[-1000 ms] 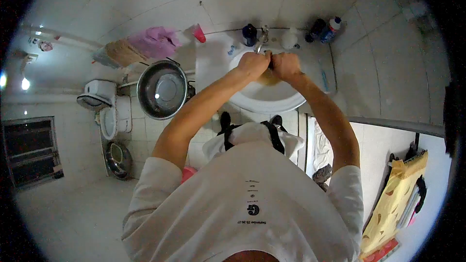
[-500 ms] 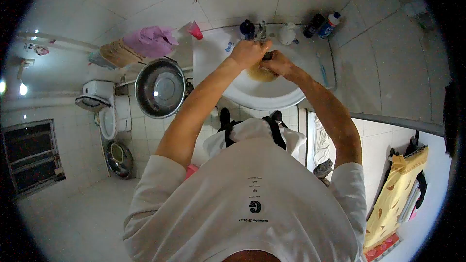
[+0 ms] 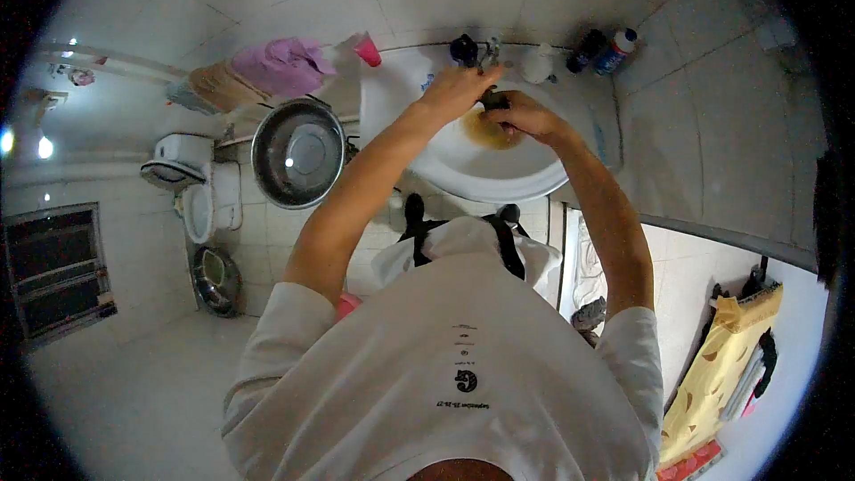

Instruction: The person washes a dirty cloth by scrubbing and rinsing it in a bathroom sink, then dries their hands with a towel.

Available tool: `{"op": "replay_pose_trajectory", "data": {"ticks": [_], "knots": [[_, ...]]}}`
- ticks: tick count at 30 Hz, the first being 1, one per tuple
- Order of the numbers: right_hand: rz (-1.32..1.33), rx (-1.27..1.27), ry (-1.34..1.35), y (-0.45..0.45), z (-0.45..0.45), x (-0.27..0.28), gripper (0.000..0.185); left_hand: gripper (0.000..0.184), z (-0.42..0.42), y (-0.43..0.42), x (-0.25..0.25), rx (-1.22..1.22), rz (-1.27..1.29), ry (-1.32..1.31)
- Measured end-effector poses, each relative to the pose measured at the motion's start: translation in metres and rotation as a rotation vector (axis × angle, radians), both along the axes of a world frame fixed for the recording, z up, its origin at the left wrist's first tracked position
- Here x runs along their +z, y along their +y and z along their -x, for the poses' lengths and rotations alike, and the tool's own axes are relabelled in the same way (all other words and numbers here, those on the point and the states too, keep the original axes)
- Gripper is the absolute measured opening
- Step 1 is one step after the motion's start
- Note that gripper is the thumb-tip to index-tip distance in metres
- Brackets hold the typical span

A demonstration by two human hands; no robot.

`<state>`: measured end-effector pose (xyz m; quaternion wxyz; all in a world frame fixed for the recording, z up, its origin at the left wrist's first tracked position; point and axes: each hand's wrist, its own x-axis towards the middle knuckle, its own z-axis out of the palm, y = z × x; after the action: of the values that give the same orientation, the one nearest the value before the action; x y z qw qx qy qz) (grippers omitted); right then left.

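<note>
My hands work over a white washbasin (image 3: 427, 156) with brownish water lying in its bowl. My left hand (image 3: 459, 91) is just below the tap (image 3: 492, 52), palm down, its fingers bent and partly hidden. Just right of it, my right hand (image 3: 533, 116) is closed on a small dark object (image 3: 494, 101) whose kind I cannot make out. That object sits between the two hands, above the brown water. Whether the left fingers also grip it does not show.
Along the basin's back stand a dark bottle (image 3: 463, 49), a white bottle (image 3: 538, 62), a black container (image 3: 587, 50) and a blue bottle (image 3: 615, 52). A pink cup (image 3: 367, 51) is at the left corner. A metal basin (image 3: 298, 153) hangs left; a toilet (image 3: 199, 209) stands beyond.
My hands have come slightly apart, the right one shifting a little to the right. More of the dark object and the brown water shows between them. The whole view has shifted slightly.
</note>
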<state>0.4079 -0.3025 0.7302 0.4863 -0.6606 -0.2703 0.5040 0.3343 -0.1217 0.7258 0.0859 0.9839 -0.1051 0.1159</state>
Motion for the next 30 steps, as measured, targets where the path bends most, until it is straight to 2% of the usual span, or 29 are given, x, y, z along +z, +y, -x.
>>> {"op": "replay_pose_trajectory", "data": {"ticks": [2, 5, 6, 8, 10, 12, 13, 15, 17, 19, 22, 23, 26, 29, 30], "knots": [[-0.060, 0.006, -0.020, -0.010, -0.006, 0.000, 0.032, 0.046, 0.013, 0.002, -0.001, 0.090, 0.173, 0.124], [-0.150, -0.179, 0.188, -0.031, -0.019, -0.007, 0.043, 0.049, 0.030, 0.012, -0.027, 0.177, 0.459, 0.201], [-0.258, -0.236, 0.350, -0.039, -0.022, -0.012, 0.044, 0.050, 0.034, 0.014, -0.037, 0.201, 0.558, 0.209], [-0.474, -0.343, 0.677, -0.048, -0.021, -0.029, 0.046, 0.051, 0.038, 0.014, -0.041, 0.277, 0.872, 0.390], [0.095, 0.104, -0.323, -0.051, -0.003, -0.051, 0.057, 0.051, 0.044, 0.012, -0.042, 0.328, 1.086, 0.518], [0.286, 0.157, -0.788, -0.043, 0.004, -0.103, 0.063, 0.050, 0.043, 0.013, -0.043, 0.335, 1.192, 0.607], [0.194, 0.005, -0.748, -0.041, 0.004, -0.148, 0.065, 0.047, 0.043, 0.013, -0.050, 0.331, 1.218, 0.643], [-0.008, -0.192, -0.707, -0.041, 0.011, -0.159, 0.068, 0.040, 0.046, 0.007, -0.047, 0.373, 1.291, 0.703], [-0.227, -0.302, -0.723, -0.031, 0.027, -0.101, 0.071, 0.034, 0.049, -0.002, -0.036, 0.393, 1.374, 0.795], [-0.200, -0.284, -0.889, -0.019, 0.041, -0.064, 0.076, 0.029, 0.053, -0.009, -0.023, 0.399, 1.467, 0.909], [-0.118, -0.128, -1.034, -0.015, 0.054, -0.015, 0.078, 0.028, 0.049, -0.012, -0.035, 0.147, 1.570, 1.105], [-0.086, -0.055, -1.064, -0.015, 0.055, -0.007, 0.078, 0.029, 0.050, -0.015, -0.029, 0.113, 1.506, 1.080], [-0.051, 0.051, -1.309, -0.015, 0.039, -0.034, 0.080, 0.028, 0.049, -0.019, -0.002, 0.116, 1.155, 1.098], [-0.078, 0.114, -1.392, -0.012, 0.038, -0.002, 0.076, 0.030, 0.044, -0.024, 0.024, 0.049, 0.966, 1.090], [-0.086, 0.128, -1.390, -0.011, 0.035, 0.000, 0.074, 0.032, 0.039, -0.022, 0.017, 0.000, 0.927, 1.026]]}}
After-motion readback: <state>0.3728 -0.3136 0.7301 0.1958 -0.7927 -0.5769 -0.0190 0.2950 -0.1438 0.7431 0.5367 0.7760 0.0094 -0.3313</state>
